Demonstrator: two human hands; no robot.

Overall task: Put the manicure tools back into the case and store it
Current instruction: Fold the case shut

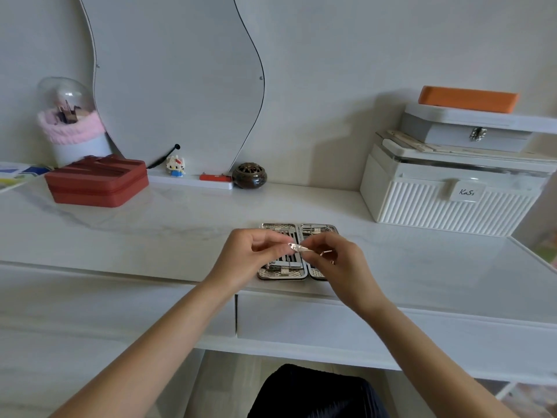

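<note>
Your left hand [247,257] and right hand [337,260] both pinch a small metal tool [298,247], mostly hidden by fingers, just above the open case [283,274] on the surface [150,230].

A red box [98,181] lies far left; a white ribbed bin [446,203] stands far right under an orange pad [467,98].

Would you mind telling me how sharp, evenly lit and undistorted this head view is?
Head view: soft, even daylight with faint shadows; the wide lens bows the desk edge; the small metal tool pinched between the left hand and right hand is slightly blurred; the open case glints mildly.
</note>
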